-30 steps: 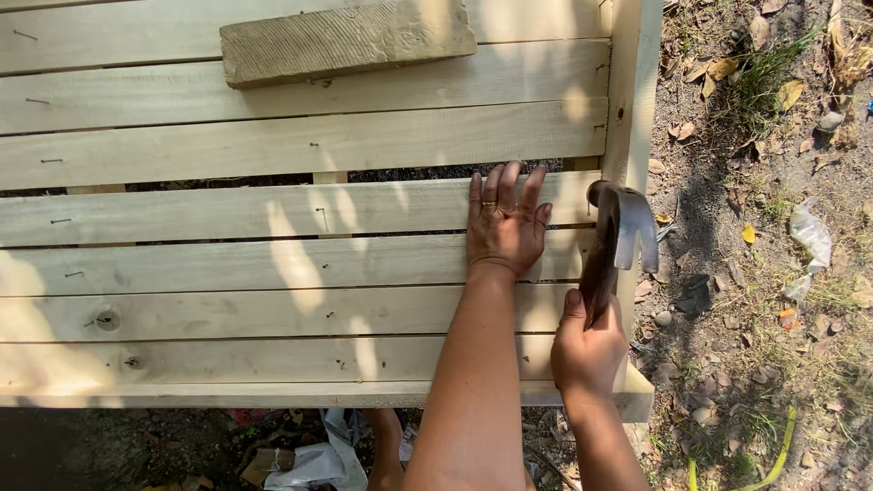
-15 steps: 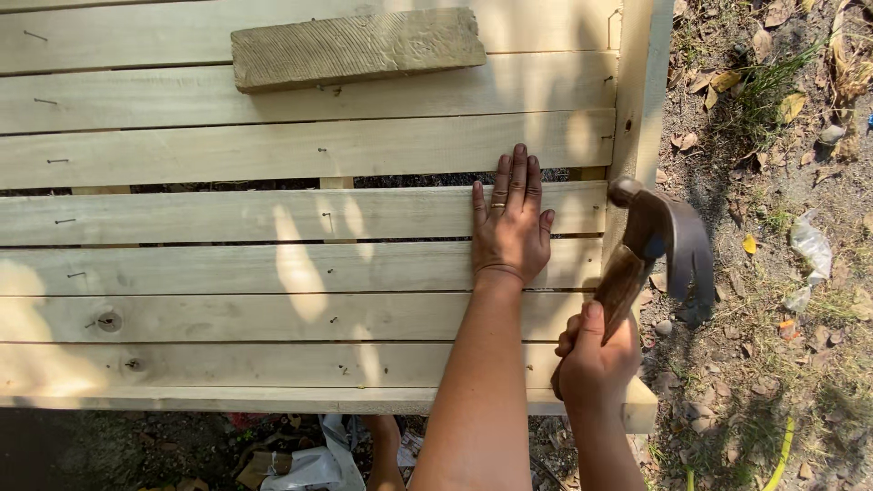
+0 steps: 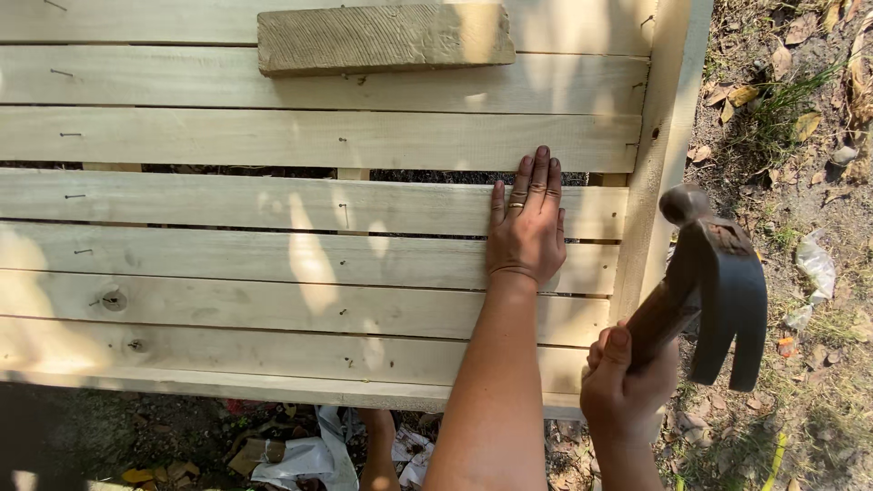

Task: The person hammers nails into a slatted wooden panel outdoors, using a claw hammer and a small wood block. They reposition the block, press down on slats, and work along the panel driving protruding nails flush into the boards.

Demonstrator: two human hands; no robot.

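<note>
Right hand: the right hand [image 3: 627, 386] is closed in a fist around the wooden handle of a claw hammer [image 3: 714, 282], thumb up along the handle.
Hammer: its dark metal head sits up and to the right of that hand, raised off the wood, striking face toward the side rail [image 3: 659, 136], claw pointing down over the ground.
Left hand: the left hand [image 3: 527, 227] lies flat and open, fingers together, palm pressed on a pale slat [image 3: 273, 205]; it holds nothing. A ring shows on one finger.
Slats: pale wooden boards run sideways away to the left of the left hand, with narrow gaps and small nails showing.
Block: a rough grey wooden block [image 3: 382, 38] lies on the slats beyond the left hand's fingertips, well apart.
Ground: dry leaves and litter [image 3: 814, 264] lie to the right of the hammer.
</note>
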